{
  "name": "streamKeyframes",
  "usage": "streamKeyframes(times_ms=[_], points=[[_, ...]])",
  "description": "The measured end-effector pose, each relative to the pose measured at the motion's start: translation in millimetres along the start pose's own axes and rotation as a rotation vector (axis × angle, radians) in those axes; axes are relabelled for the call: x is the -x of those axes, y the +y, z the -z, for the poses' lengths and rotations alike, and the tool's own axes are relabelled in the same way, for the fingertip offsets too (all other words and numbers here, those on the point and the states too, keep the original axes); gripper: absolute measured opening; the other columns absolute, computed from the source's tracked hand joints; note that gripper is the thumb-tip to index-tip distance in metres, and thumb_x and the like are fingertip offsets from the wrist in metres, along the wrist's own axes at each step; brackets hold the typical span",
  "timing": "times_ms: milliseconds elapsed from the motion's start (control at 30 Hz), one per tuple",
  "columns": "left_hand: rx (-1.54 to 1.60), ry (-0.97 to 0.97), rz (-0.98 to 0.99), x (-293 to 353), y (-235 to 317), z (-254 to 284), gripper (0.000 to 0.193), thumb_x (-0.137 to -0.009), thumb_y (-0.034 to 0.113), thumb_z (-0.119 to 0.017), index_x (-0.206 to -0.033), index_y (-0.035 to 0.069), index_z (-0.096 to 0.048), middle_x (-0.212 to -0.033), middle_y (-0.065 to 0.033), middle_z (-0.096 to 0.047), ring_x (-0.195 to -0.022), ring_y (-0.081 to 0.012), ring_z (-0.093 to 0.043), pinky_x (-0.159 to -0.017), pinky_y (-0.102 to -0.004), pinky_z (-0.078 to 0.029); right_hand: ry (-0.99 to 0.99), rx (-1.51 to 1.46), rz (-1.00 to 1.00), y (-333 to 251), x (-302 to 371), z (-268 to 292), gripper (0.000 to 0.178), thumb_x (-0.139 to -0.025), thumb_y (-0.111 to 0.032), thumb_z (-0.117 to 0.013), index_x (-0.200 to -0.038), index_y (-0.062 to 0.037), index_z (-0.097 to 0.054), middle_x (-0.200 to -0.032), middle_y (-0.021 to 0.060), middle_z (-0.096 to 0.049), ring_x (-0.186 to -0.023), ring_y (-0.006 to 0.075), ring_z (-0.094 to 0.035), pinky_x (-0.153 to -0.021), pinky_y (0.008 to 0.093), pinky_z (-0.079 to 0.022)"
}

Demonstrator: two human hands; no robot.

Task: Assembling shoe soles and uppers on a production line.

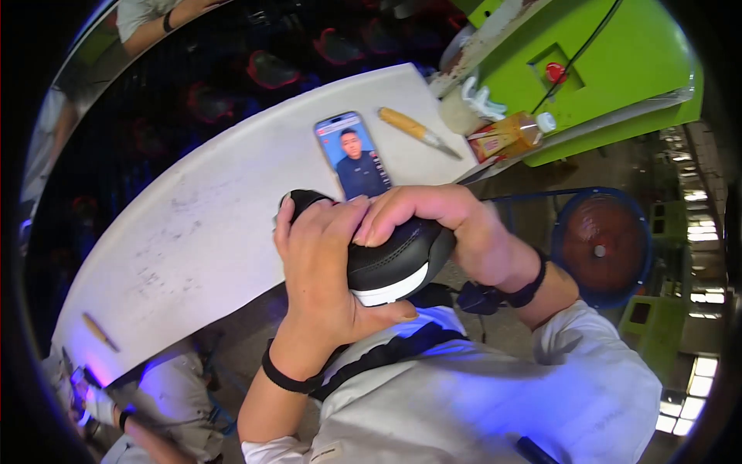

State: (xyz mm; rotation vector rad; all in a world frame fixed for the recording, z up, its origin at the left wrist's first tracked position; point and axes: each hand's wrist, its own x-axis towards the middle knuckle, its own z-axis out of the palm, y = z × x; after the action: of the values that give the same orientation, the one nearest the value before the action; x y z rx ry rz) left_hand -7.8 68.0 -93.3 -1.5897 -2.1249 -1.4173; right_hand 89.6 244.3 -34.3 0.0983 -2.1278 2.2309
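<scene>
Close to my body, a black shoe [390, 261] with stitching and a white sole edge is held between both hands. My left hand [315, 267] is wrapped round its left part, the fingers over the top and the thumb beneath by the white edge. My right hand [444, 216] grips it from the far right side, fingers curled over the black upper. A black part of it also sticks out beyond the left fingers. Just past the hands, a phone [354, 158] with a lit screen lies on the curved white table [224, 224].
A wooden-handled knife [417, 130] lies right of the phone; a similar handled tool [100, 331] is at the table's left end. An orange-capless-looking drink bottle [519, 135] stands by a green machine [610, 69]. A round fan [601, 249] is at right. A co-worker's gloved hand [99, 404] shows lower left.
</scene>
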Motion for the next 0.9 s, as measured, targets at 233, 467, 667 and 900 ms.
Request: streamKeyframes(times_ms=[233, 467, 667, 900], points=[[0.063, 0.166, 0.245, 49, 55, 80, 0.071, -0.078, 0.047, -0.083, -0.119, -0.001, -0.051, -0.115, -0.0248, -0.061, -0.106, -0.0349, -0.065, -0.102, -0.0534, -0.048, -0.045, -0.445, 0.190, 15, -22, -75, 0.070, -0.084, -0.067, -0.066, -0.101, 0.0011, -0.062, -0.098, 0.0143, -0.063, -0.094, 0.0283, -0.063, -0.091, 0.0394, -0.048], [0.157, 0.198, 0.444, 72, 72, 84, 0.075, -0.068, 0.052, -0.087, -0.106, 0.003, -0.045, -0.111, -0.0235, -0.064, -0.109, -0.0320, -0.065, -0.110, -0.0581, -0.040, 0.016, 0.284, 0.483, 67, -2, -69, 0.042, -0.060, -0.018, -0.088, -0.085, -0.0074, -0.056, -0.085, 0.0085, -0.053, -0.076, 0.0285, -0.055, -0.064, 0.0372, -0.047], [0.133, 0.191, 0.432, 67, 80, 77, 0.078, -0.067, 0.055, -0.086, -0.108, 0.005, -0.042, -0.111, -0.0248, -0.065, -0.110, -0.0336, -0.065, -0.114, -0.0596, -0.034, 0.040, 0.216, 0.541, 60, 13, -80, 0.048, -0.051, -0.012, -0.086, -0.086, -0.0064, -0.053, -0.086, 0.0089, -0.050, -0.080, 0.0296, -0.057, -0.065, 0.0402, -0.048], [0.156, -0.008, 0.215, 73, 60, 102, 0.078, -0.057, 0.040, -0.097, -0.108, 0.004, -0.049, -0.106, -0.0224, -0.069, -0.114, -0.0374, -0.064, -0.109, -0.0655, -0.037, 0.027, 0.266, 0.749, 77, -1, -76, 0.051, -0.052, -0.019, -0.087, -0.088, -0.0054, -0.054, -0.085, 0.0098, -0.050, -0.081, 0.0297, -0.056, -0.068, 0.0404, -0.048]])
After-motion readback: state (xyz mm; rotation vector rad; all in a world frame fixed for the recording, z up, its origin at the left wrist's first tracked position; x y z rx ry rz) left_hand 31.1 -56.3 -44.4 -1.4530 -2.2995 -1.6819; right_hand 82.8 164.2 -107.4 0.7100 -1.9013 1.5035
